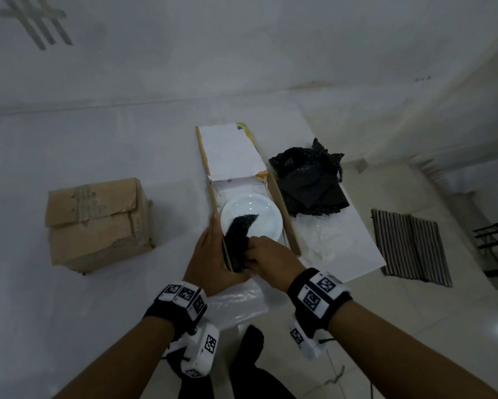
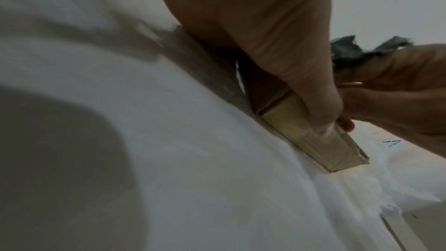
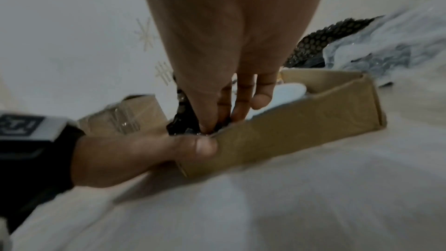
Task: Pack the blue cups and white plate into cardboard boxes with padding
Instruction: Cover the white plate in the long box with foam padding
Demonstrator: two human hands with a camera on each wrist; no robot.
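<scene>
**Padding tucked beside the plate**

The white plate (image 1: 252, 217) lay flat inside the open cardboard box (image 1: 285, 223) on the counter (image 1: 98, 283). The left hand (image 1: 213, 257) gripped the box's near-left corner, thumb on the outer wall, apparently bracing the wall. The right hand (image 1: 271, 262) had fingers curled on a strip of black padding (image 1: 239, 234), pressing it down between plate and wall. Spare black padding (image 1: 311, 180) sat just right of the box; a closed box (image 1: 98, 223) stood well apart to the left. No blue cups showed.

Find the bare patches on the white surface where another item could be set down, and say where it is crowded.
Free: the stretch between the closed box and the open box, and beyond both. Crowded: the open box, with the plate, black padding and both hands; its right side holds the black pile.
</scene>
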